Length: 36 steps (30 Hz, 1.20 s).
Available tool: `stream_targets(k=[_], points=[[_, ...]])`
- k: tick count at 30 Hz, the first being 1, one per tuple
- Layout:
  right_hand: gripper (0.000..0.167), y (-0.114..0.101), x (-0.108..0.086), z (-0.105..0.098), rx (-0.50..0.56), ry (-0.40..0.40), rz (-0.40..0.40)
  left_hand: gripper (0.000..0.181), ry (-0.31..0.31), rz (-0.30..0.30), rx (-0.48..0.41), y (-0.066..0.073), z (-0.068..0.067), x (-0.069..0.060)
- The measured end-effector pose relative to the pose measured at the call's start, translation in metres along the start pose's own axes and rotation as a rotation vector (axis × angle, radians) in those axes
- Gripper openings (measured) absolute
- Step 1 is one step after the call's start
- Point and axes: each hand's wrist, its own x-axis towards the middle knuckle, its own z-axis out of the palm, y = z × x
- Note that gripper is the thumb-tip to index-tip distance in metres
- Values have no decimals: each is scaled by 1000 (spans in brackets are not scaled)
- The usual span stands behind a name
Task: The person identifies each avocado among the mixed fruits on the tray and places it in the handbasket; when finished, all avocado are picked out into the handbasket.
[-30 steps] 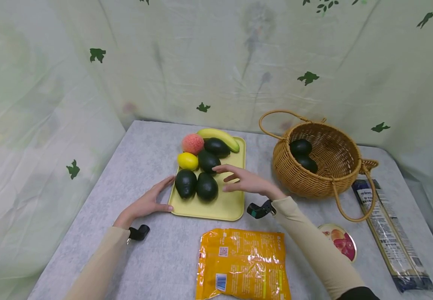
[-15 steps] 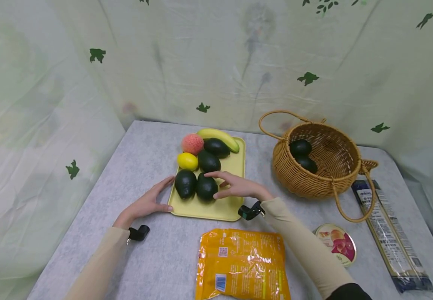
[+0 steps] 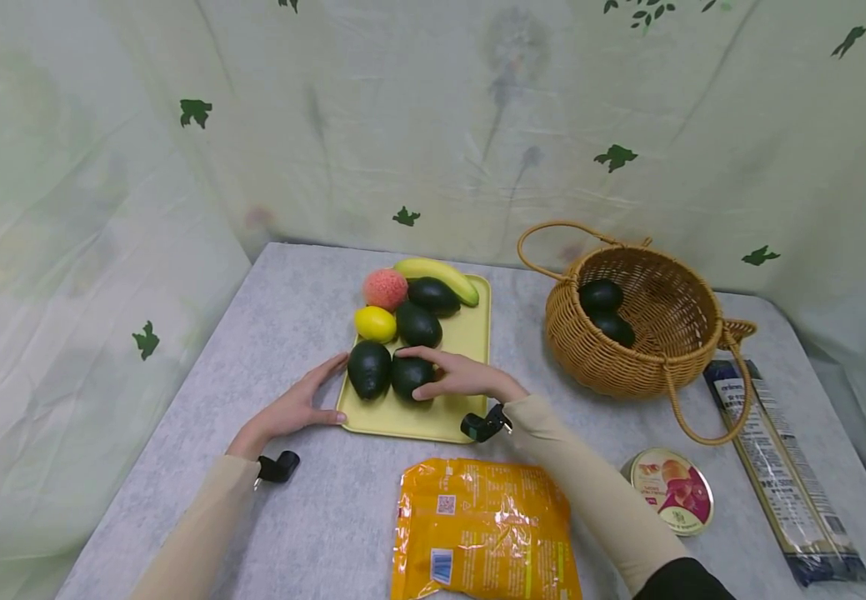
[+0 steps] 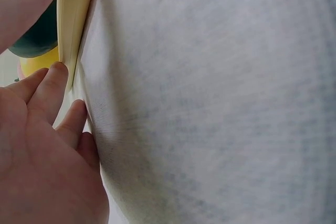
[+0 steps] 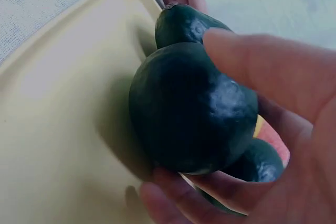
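Note:
On the yellow tray (image 3: 453,423) lie several dark green avocados. My right hand (image 3: 463,375) grips the front right avocado (image 3: 410,382), thumb on the near side and fingers round the far side; the right wrist view shows this avocado (image 5: 191,111) close up. Left of it sits another avocado (image 3: 368,370). My left hand (image 3: 299,406) rests against the tray's left edge, its fingers spread and the thumb at the front corner. In the left wrist view, the fingertips touch the tray's outer side (image 4: 76,14).
Behind are a lemon (image 3: 376,323), a pink rough fruit (image 3: 385,289), a banana (image 3: 440,273) and two more avocados (image 3: 418,324). A wicker basket (image 3: 613,367) holding avocados stands right. An orange packet (image 3: 485,529), a round tin (image 3: 673,492) and a long package (image 3: 785,475) lie nearer.
My right hand has come left and down from above the tray onto the front right avocado and closed round it. Both front avocados have shifted slightly left; my left hand has stayed put.

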Motion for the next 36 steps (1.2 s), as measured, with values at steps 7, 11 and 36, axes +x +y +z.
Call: stream_targets(k=[7, 11, 36], points=[[52, 5, 1, 1, -25, 69, -44, 95, 2, 4, -4, 0, 1, 0], [51, 5, -8, -5, 22, 81, -18, 95, -2, -3, -6, 0, 1, -1], [57, -9, -103, -85, 206, 224, -25, 98, -5, -4, 10, -4, 1, 0]])
